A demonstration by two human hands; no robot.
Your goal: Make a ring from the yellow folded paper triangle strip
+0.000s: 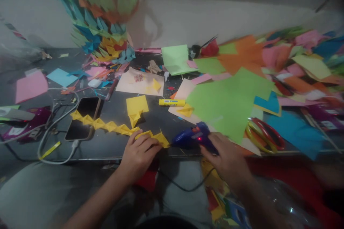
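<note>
My left hand [141,150] is closed on a chain of folded yellow paper pieces [110,126] near the front edge of the dark table. The chain stretches left from my fingers and crosses a phone [90,109]. In my right hand [224,154] is a blue glue gun [191,135] with a small red light, its nozzle pointing left at the chain's near end. Whether the nozzle touches the paper I cannot tell. Just beyond the chain lie a yellow paper square [137,105] and a folded yellow piece [135,118]. A yellow glue stick [172,102] rests farther back.
A tall multicoloured paper model [103,25] stands at the back left. Scissors [264,134] lie right, beside a large green sheet [228,96]. Coloured paper [306,61] is heaped back right. A white cable [40,146] loops at left; a dark cord [185,189] hangs below the table edge.
</note>
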